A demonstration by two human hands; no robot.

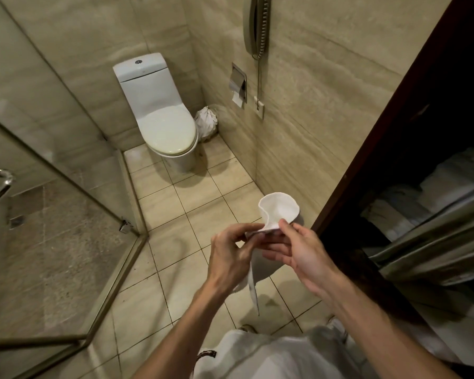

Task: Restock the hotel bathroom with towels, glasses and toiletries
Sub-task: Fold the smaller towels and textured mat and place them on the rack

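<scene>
Just below the middle of the view, toward six o'clock, a small white towel (279, 213) is hanging between two bare hands above the tiled floor (192, 203). The left hand (230, 258) is curling its fingers round the towel's lower folds, and a tail of cloth is trailing down past the wrist. The right hand (303, 255), at three o'clock of the left one, is pinching the towel's edge with its thumb; from that pinch the cloth is looping up toward twelve o'clock. At three o'clock a dark wooden cabinet (394, 132) is holding folded white towels (449, 184) on a shelf. Toward eleven o'clock a white toilet (162, 124) is sitting with its lid down. A bin (207, 123) lined with a crumpled white bag is standing just beside it, and a recessed holder (239, 82) on the wall is holding paper.
</scene>
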